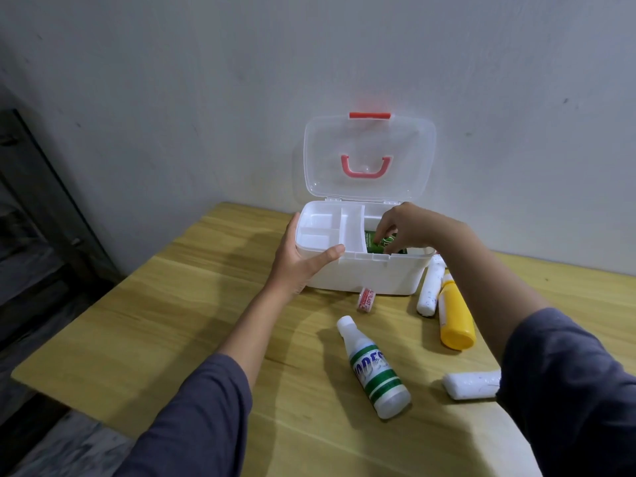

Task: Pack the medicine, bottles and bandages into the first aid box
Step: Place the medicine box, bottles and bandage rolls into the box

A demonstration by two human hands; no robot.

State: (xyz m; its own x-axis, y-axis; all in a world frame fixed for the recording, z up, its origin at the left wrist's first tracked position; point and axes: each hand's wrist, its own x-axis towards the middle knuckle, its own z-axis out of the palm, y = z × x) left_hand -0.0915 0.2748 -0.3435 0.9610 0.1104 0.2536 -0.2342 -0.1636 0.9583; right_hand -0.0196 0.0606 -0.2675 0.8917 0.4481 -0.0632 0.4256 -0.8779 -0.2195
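Observation:
The white first aid box [375,275] stands open on the wooden table, its clear lid [370,156] leaning back against the wall. My left hand [299,261] grips the box's front left corner. My right hand [402,228] reaches into the right part of the box, fingers pinched on a green medicine packet [373,245]. A white divided tray [330,228] fills the left part. On the table lie a white bottle with green stripes [373,368], a yellow bottle [454,316], two white bandage rolls [430,287] [471,385] and a small tape roll [366,299].
The table [172,321] stands against a grey wall [206,98]; its left edge drops off to a dark floor. Loose items lie in front of and to the right of the box.

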